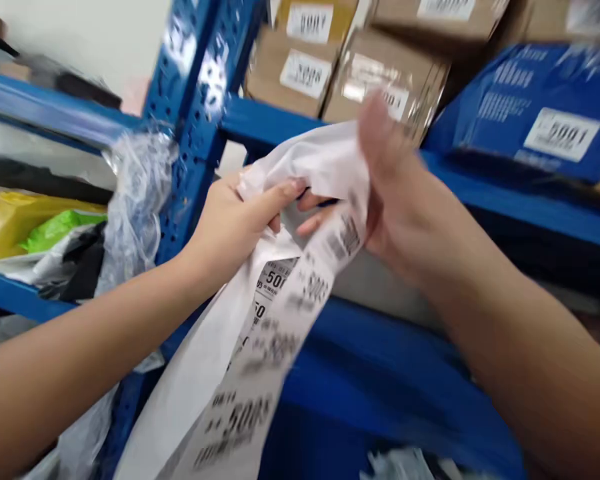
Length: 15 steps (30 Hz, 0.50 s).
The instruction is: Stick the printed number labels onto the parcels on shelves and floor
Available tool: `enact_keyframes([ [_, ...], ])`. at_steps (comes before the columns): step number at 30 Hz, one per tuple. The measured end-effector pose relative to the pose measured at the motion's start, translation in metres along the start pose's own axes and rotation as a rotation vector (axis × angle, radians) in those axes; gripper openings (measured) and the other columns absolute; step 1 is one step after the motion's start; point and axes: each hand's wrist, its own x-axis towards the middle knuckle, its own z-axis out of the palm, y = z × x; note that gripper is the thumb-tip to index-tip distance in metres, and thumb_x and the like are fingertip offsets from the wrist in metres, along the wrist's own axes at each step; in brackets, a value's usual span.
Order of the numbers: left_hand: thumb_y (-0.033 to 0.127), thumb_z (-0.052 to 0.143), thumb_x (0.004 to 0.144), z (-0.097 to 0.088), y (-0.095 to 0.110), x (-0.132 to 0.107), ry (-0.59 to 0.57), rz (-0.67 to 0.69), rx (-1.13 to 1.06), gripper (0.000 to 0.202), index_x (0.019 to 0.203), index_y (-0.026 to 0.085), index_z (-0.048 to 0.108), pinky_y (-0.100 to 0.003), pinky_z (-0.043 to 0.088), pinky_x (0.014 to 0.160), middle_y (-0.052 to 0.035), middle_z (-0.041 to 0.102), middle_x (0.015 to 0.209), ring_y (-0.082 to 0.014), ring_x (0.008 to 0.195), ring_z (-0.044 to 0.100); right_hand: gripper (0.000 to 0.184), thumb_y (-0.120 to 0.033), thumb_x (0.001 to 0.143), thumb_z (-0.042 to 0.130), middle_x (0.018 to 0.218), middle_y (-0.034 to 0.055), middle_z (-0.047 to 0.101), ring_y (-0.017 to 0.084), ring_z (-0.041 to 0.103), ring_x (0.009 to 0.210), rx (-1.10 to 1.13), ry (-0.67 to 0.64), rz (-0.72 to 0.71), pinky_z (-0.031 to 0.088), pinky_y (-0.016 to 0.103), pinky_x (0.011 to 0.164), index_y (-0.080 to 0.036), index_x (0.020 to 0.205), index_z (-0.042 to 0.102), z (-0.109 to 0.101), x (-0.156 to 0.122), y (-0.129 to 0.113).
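A long white strip of printed labels (260, 360) hangs in a loop between my hands and runs down past the bottom of the view. Its printed numbers begin with 500 and have barcodes under them, partly blurred. My left hand (250, 207) grips the strip, thumb on top. My right hand (390, 180) is around the upper right bend of the loop, thumb raised and blurred, with some fingertips showing through the gap behind the strip. Part of the strip's white back faces me on the left.
Blue metal shelving (190, 100) stands close ahead. Labelled cardboard boxes (300, 73) and a blue package (530, 107) sit on the upper right shelf. Clear plastic wrap (135, 200) hangs by the post, beside a yellow bag (25, 220) and a green bag (60, 227). A blue bin (380, 373) is below.
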Motion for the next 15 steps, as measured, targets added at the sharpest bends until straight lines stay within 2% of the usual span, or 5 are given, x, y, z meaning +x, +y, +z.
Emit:
enact_keyframes([
  [3,0.032,0.069,0.075,0.016,-0.011,-0.024,-0.162,0.015,0.11,0.02,0.062,0.019,0.059,-0.017,0.034,0.048,0.0081,0.049,0.048,-0.006,0.044,0.046,0.027,-0.042,0.064,0.079,0.081,-0.0027,0.07,0.017,0.068,0.07,0.257,0.081,0.252,0.056,0.027,0.057,-0.026,0.082,0.066,-0.003,-0.077,0.032],
  [7,0.038,0.069,0.072,0.036,-0.032,-0.076,-0.368,0.094,0.317,0.025,0.056,0.022,0.058,-0.017,0.03,0.039,0.0061,0.052,0.046,-0.0081,0.041,0.044,0.033,-0.044,0.058,0.083,0.072,-0.0015,0.068,0.017,0.064,0.062,0.381,0.481,0.486,0.055,0.032,0.059,-0.027,0.08,0.065,-0.004,-0.17,0.066],
  [10,0.047,0.065,0.076,0.05,-0.059,-0.12,-0.517,0.234,0.334,0.019,0.074,0.028,0.066,-0.019,0.037,0.037,0.0051,0.061,0.053,-0.0101,0.04,0.051,0.045,-0.05,0.047,0.086,0.071,0.0006,0.068,0.02,0.064,0.064,0.474,0.845,0.522,0.056,0.034,0.06,-0.027,0.078,0.065,-0.003,-0.233,0.086],
  [13,0.038,0.06,0.082,0.068,-0.088,-0.158,-0.547,0.519,0.344,0.014,0.092,0.033,0.069,-0.02,0.051,0.058,0.0032,0.073,0.078,-0.0161,0.063,0.066,0.038,-0.046,0.045,0.088,0.06,-0.003,0.064,0.015,0.062,0.059,0.618,1.084,0.471,0.055,0.027,0.059,-0.026,0.067,0.065,-0.01,-0.293,0.1],
  [15,0.026,0.05,0.087,0.083,-0.102,-0.178,-0.653,0.766,0.386,0.023,0.094,0.035,0.07,-0.021,0.052,0.062,0.0032,0.074,0.089,-0.0171,0.074,0.068,0.031,-0.04,0.05,0.088,0.054,-0.0061,0.061,0.01,0.058,0.053,0.758,1.182,0.445,0.053,0.022,0.056,-0.025,0.061,0.064,-0.022,-0.33,0.103],
])
